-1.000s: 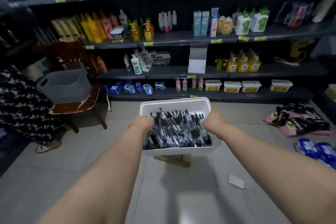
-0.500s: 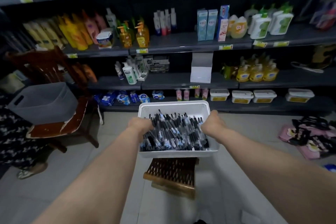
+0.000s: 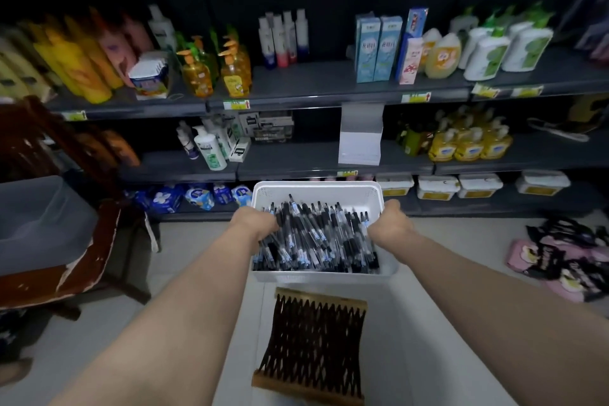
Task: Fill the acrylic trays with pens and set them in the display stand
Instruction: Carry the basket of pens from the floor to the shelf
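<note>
From the head camera: a white basket (image 3: 318, 193) heaped with black pens (image 3: 318, 237) is held up in front of the shop shelves (image 3: 313, 89). The left hand (image 3: 255, 224) clasps its left rim, the right hand (image 3: 392, 224) its right rim, fingers curled closed. Below the basket stands a woven stool (image 3: 313, 346).

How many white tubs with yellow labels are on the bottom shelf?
4, in a row right of the pen basket: first tub, second, third, fourth. Others may hide behind it.
</note>
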